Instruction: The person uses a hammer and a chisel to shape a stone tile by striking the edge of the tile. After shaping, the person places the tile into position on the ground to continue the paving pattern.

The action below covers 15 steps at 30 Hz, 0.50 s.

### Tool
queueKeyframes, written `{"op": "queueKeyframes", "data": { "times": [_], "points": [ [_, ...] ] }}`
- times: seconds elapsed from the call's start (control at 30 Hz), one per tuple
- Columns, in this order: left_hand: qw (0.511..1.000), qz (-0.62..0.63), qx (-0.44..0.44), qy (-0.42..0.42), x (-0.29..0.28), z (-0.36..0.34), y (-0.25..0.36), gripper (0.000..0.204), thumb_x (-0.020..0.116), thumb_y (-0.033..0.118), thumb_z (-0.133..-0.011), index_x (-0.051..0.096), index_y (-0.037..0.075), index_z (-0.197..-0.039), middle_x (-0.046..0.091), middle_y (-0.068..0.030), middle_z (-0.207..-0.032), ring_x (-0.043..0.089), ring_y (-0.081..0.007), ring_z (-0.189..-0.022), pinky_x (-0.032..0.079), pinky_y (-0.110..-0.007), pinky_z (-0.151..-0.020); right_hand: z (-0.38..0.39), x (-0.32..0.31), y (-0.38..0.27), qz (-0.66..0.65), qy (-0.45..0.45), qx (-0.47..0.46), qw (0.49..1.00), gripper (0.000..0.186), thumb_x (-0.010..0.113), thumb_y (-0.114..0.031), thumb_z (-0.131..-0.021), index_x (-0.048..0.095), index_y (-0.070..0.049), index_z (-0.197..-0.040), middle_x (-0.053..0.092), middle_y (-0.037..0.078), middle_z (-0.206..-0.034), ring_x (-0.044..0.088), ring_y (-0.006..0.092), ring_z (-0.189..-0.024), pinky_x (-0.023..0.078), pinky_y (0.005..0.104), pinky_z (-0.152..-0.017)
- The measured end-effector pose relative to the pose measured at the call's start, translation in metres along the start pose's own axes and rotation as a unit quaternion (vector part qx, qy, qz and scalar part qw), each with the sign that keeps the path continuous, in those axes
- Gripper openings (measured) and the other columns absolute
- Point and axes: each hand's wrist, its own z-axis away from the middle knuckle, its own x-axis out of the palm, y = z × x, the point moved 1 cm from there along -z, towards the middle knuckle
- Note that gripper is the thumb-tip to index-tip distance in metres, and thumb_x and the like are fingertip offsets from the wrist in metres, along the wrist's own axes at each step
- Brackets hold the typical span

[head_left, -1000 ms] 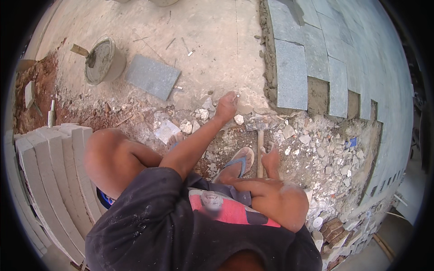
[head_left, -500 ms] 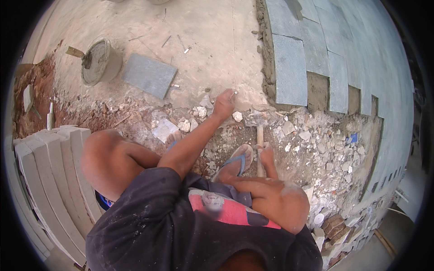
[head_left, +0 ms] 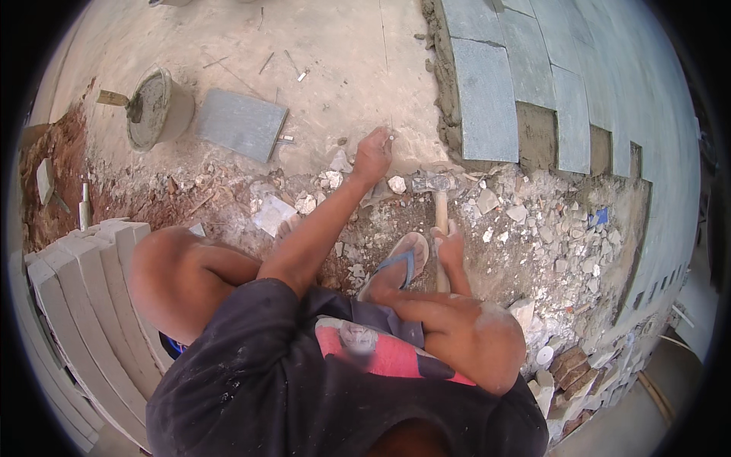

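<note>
Amid jagged rubble [head_left: 518, 215] shows a wooden-handled hammer [head_left: 442, 213].

Pale floor [head_left: 335, 53], grey paving [head_left: 487, 99] at right, rubble-strewn earth [head_left: 495, 266], even light.

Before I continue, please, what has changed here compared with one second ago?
The right hand, earlier beside the wooden handle of the hammer, has moved left onto it and now appears to grip it. The left hand still pinches a small object; the bucket and loose grey tile stay put.
</note>
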Motion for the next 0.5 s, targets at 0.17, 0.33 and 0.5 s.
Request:
{"op": "queueKeyframes", "data": {
  "times": [0.17,0.33,0.5],
  "points": [
    [0.999,-0.018,-0.025,-0.017,-0.002,0.008,0.001,0.011,0.058,-0.002,-0.086,0.061,0.000,-0.096,0.062,-0.0240,-0.091,0.062,-0.0456,-0.084,0.050,-0.045,-0.070,-0.003,0.001,-0.011,-0.075,-0.004,0.037,0.996,0.035,0.070,-0.012,-0.082,0.061,0.002,-0.113,0.062,0.008,-0.075,0.057,0.0141,-0.065,0.043,0.0301,-0.057],
    [1.000,-0.011,-0.004,0.001,0.002,0.010,-0.002,0.009,0.061,-0.001,-0.089,0.065,0.001,-0.096,0.064,-0.0204,-0.086,0.065,-0.0369,-0.078,0.051,-0.037,-0.069,-0.004,-0.005,-0.015,-0.019,0.024,-0.039,0.999,0.033,0.071,-0.009,-0.083,0.060,0.001,-0.113,0.059,0.002,-0.069,0.053,0.0093,-0.057,0.042,0.0275,-0.051],
    [1.000,-0.004,-0.014,-0.012,0.003,0.010,-0.011,0.009,0.061,-0.001,-0.089,0.065,0.001,-0.096,0.063,-0.0209,-0.085,0.064,-0.0376,-0.079,0.050,-0.038,-0.071,0.005,-0.027,-0.086,-0.015,0.026,-0.072,0.997,0.036,0.073,-0.012,-0.078,0.059,0.002,-0.108,0.065,0.021,-0.088,0.065,0.0345,-0.083,0.050,0.0422,-0.077]
  ]
}}
